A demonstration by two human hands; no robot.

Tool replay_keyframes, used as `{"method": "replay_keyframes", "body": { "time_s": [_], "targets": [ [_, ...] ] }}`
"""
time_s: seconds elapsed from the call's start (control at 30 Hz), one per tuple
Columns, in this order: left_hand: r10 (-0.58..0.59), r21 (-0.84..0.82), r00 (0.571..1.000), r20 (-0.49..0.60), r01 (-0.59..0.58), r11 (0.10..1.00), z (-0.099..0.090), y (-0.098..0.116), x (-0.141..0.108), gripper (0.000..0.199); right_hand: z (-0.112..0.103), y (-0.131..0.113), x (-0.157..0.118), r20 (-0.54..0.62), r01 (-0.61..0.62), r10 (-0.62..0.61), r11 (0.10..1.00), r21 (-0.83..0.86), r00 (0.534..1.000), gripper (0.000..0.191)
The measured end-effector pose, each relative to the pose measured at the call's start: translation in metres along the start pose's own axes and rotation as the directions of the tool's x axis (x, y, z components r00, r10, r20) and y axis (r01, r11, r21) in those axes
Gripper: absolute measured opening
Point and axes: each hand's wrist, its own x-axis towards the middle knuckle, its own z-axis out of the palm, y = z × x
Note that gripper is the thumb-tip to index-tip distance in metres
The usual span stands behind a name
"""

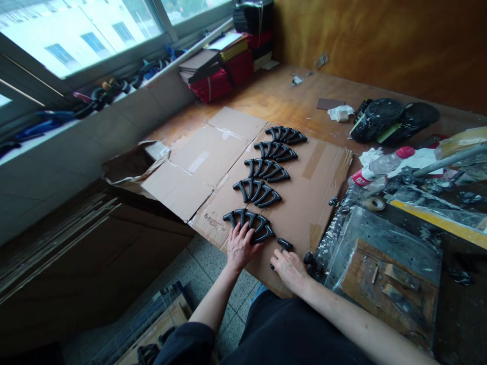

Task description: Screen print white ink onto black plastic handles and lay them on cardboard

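My left hand lies with its fingers spread on the nearest fan of black T-shaped handles, touching them from the near side. My right hand is closed around the stem of a single black T-shaped handle, whose head sticks out beyond the fingers with small white lettering on it. Beyond my left hand, further fans of the same curved black handles lie in a line across flattened brown cardboard. Beside my right wrist sits another small black piece, partly hidden.
At the right are a paint-spattered metal plate, a tape roll, a plastic bottle and black tubs. Red and black stacks stand by the window. Cardboard sheets lean below the table's left edge.
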Motion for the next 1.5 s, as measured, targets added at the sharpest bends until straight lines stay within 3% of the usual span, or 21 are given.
{"method": "replay_keyframes", "body": {
  "time_s": [0.17,0.3,0.43,0.5,0.6,0.73,0.83,0.93,1.03,1.17,1.27,1.37,1.43,1.5],
  "targets": [
    [0.049,0.034,0.999,-0.015,-0.049,0.998,-0.008,-0.045,0.025,0.053,0.003,-0.004,0.010,-0.035,-0.008,0.008,1.000,0.009,0.999,0.018],
    [0.079,0.041,0.997,-0.013,-0.078,0.996,-0.012,-0.056,0.032,0.052,0.011,-0.007,0.016,-0.074,-0.011,0.009,1.000,-0.028,0.997,0.018],
    [0.036,0.032,0.987,-0.154,-0.031,0.999,-0.016,-0.033,0.030,0.053,0.013,-0.003,0.007,-0.149,-0.014,0.015,1.000,0.009,0.989,0.013],
    [0.066,-0.065,0.977,-0.202,-0.081,0.995,-0.016,-0.012,0.036,0.043,0.008,0.002,-0.004,-0.185,-0.005,0.015,0.998,0.057,0.983,0.009],
    [0.159,-0.289,0.979,-0.126,-0.190,0.938,-0.005,0.029,0.060,0.031,-0.003,0.008,-0.020,-0.244,-0.017,0.047,0.992,0.122,0.969,0.010],
    [0.166,-0.397,0.986,-0.018,-0.159,0.904,0.027,0.070,0.103,0.028,-0.013,0.015,-0.036,-0.293,-0.067,0.124,0.978,0.197,0.948,0.013],
    [0.071,-0.360,0.996,-0.048,-0.083,0.929,0.047,0.078,0.127,0.032,-0.015,0.019,-0.046,-0.304,-0.105,0.182,0.962,0.251,0.935,0.015],
    [-0.023,-0.330,0.997,-0.074,-0.003,0.944,0.053,0.075,0.138,0.037,-0.016,0.023,-0.056,-0.296,-0.140,0.226,0.948,0.285,0.928,0.017],
    [-0.048,-0.314,0.996,-0.073,0.022,0.949,0.048,0.073,0.142,0.037,-0.018,0.028,-0.065,-0.304,-0.139,0.242,0.936,0.324,0.921,0.017],
    [0.017,-0.335,0.999,-0.034,-0.027,0.942,0.033,0.087,0.142,0.036,-0.018,0.034,-0.083,-0.370,-0.091,0.279,0.887,0.453,0.886,0.020],
    [0.087,-0.391,0.996,0.006,-0.078,0.917,0.019,0.109,0.138,0.041,-0.017,0.046,-0.107,-0.444,-0.082,0.379,0.827,0.555,0.812,0.020],
    [0.112,-0.474,0.986,0.122,-0.041,0.880,0.010,0.130,0.136,0.048,-0.009,0.077,-0.146,-0.505,-0.139,0.557,0.750,0.647,0.659,0.020],
    [0.130,-0.500,0.962,0.240,0.008,0.866,0.007,0.141,0.135,0.052,0.006,0.109,-0.185,-0.513,-0.225,0.710,0.666,0.711,0.482,0.022],
    [0.122,-0.500,0.944,0.307,0.051,0.865,0.003,0.151,0.133,0.054,0.031,0.143,-0.237,-0.492,-0.313,0.836,0.547,0.776,0.241,0.024]
  ]
}}
